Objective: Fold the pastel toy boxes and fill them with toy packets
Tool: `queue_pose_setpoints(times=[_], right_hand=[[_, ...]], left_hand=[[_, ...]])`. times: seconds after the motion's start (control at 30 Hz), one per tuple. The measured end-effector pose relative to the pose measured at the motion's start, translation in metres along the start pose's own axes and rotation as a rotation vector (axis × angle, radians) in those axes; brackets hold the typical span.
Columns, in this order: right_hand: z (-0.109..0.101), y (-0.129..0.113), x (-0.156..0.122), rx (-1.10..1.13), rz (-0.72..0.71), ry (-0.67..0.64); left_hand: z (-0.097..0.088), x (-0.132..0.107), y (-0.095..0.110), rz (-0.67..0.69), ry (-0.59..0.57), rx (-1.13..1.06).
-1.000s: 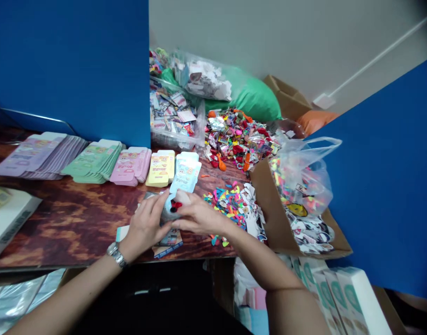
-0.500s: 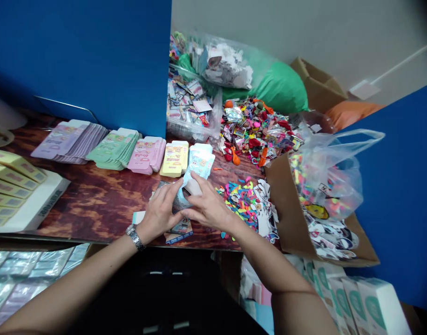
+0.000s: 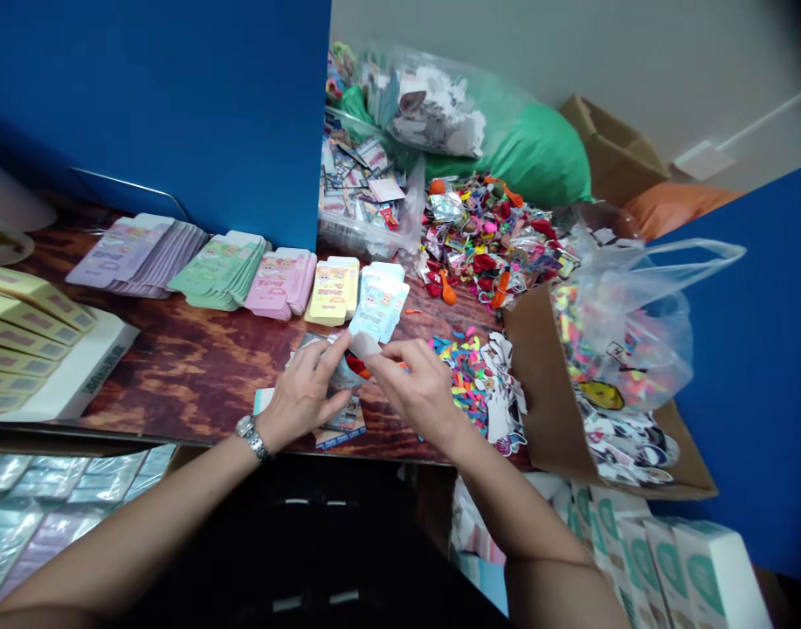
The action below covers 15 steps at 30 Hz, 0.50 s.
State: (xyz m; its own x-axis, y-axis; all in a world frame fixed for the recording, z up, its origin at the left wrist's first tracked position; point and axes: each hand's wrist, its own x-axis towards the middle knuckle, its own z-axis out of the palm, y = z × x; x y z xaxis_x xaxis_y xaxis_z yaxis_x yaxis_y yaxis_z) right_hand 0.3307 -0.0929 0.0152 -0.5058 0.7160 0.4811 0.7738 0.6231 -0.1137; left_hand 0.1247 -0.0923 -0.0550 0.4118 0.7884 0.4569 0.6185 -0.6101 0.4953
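Observation:
My left hand (image 3: 300, 389), with a metal watch on its wrist, is wrapped round a small light-blue paper box (image 3: 342, 376). The box's top is open, a white flap stands up, and something red shows inside. My right hand (image 3: 421, 389) is closed at the box's mouth, fingers bunched; a bit of orange shows by its fingertips, too small to name. Under the hands lie printed cards (image 3: 341, 428). Just beyond is a stack of flat light-blue boxes (image 3: 379, 306). Right of my right hand lies a pile of small bright-coloured pieces (image 3: 464, 371) beside white paper cut-outs (image 3: 501, 393).
Flat box stacks in yellow (image 3: 333, 293), pink (image 3: 279, 284), green (image 3: 220, 271) and purple (image 3: 128, 253) line the back. A mixed trinket pile (image 3: 485, 236) lies behind. A cardboard box (image 3: 537, 376) holding a plastic bag stands right; a white tray (image 3: 105, 367) of yellow boxes, left.
The box in my left hand has opened at the top, and red contents now show. My right hand has drawn slightly right, its fingers bunching together. The view has shifted a little.

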Motion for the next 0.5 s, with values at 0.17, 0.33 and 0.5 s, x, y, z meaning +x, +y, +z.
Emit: queue_pose_setpoints(times=[0.17, 0.33, 0.5], right_hand=[[-0.003, -0.004, 0.005, 0.033, -0.04, 0.018], [-0.006, 0.006, -0.003, 0.118, 0.043, 0.062], [0.001, 0.008, -0.008, 0.015, 0.057, -0.084]], left_hand=[[-0.002, -0.002, 0.0, -0.021, 0.009, 0.036], [-0.005, 0.001, -0.001, -0.141, 0.031, -0.091], [-0.005, 0.0, -0.001, -0.054, 0.002, -0.068]])
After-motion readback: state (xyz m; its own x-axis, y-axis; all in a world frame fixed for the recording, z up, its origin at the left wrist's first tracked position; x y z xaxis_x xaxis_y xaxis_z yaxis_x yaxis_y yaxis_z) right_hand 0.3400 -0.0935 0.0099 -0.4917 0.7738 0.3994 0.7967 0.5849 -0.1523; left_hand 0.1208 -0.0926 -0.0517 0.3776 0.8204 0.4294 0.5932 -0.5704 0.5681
